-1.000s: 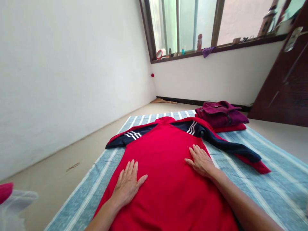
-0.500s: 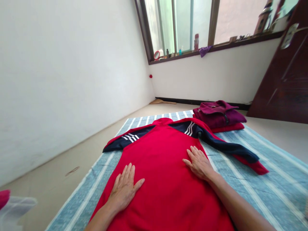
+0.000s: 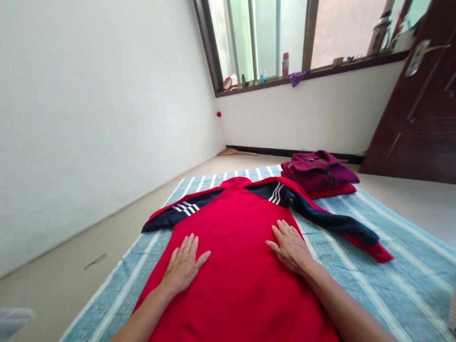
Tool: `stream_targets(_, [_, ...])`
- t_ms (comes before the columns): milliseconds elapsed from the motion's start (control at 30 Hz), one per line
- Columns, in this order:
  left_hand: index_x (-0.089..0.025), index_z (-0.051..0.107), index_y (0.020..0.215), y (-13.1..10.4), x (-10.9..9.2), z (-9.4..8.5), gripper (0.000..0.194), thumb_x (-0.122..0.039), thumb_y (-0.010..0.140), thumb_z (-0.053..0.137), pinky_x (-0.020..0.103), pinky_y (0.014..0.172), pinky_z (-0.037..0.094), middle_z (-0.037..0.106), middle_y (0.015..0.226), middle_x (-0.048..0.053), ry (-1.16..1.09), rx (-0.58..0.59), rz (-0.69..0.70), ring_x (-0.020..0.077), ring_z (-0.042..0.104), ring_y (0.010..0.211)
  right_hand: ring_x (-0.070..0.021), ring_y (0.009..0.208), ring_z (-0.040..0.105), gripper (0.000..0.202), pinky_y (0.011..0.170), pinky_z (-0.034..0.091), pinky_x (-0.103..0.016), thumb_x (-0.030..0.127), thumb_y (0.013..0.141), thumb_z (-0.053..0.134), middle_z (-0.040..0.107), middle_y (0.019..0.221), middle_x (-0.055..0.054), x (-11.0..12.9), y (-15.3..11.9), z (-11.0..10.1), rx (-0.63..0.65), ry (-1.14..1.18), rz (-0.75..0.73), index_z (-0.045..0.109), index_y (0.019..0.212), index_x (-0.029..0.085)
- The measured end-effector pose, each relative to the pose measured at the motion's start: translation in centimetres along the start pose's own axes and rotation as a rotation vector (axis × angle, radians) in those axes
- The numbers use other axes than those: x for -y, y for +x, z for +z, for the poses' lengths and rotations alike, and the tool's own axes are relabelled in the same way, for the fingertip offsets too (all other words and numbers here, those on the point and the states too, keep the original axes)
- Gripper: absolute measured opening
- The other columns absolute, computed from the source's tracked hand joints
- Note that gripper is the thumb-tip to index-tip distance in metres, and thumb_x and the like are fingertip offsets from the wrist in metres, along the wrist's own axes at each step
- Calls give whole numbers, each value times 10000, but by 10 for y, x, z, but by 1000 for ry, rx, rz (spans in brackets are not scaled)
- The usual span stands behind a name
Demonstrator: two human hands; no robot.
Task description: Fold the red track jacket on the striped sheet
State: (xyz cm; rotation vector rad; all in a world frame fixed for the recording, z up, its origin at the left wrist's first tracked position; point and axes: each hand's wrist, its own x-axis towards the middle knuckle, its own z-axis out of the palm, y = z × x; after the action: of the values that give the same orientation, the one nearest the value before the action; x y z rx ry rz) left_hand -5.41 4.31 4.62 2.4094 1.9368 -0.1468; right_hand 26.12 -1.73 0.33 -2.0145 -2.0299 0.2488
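Observation:
A red track jacket [image 3: 235, 266] with navy, white-striped shoulders lies spread out, its back facing up and its collar away from me. Flat on the left side of its body rests my left hand [image 3: 183, 263], thumb spread and fingers out. My right hand [image 3: 290, 247] lies flat near the right edge, fingers also apart. Neither holds anything. The right sleeve [image 3: 342, 225] stretches out to the right, while the left one [image 3: 178, 211] reaches the cloth's left edge; its cuff end is not visible.
Under the jacket is a blue-and-white striped cloth [image 3: 356, 275]. Folded clothes, a purple garment [image 3: 317, 171] over a red one, sit at the far right corner. A broom [image 3: 235, 151] lies by the far wall. Bottles and a mirror [image 3: 227, 83] line the windowsill; a brown door [image 3: 409, 118] stands right.
The view has shifted slightly, so the room appears a little further left. My left hand has slid slightly up the jacket; both hands stay flat on it.

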Motion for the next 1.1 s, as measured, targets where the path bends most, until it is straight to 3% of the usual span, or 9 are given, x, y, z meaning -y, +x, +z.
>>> stream_targets(167, [-73, 332, 1413, 0, 5, 8, 732, -547, 858, 281, 486, 1104, 191, 240, 1507, 155, 7, -44, 6, 272, 157, 1407, -283, 1382, 203, 667, 1103, 183, -434, 574, 920, 271, 291, 1483, -157, 1, 0, 1, -11, 4, 5, 397, 1388, 116])
stream_targets(1100, [-97, 241, 1449, -2, -4, 0, 734, -558, 878, 240, 448, 1125, 151, 159, 1537, 94, 108, 35, -49, 236, 106, 1419, -283, 1381, 206, 661, 1106, 184, -432, 570, 922, 279, 283, 1484, -159, 2, 0, 2, -19, 5, 5, 407, 1384, 115])
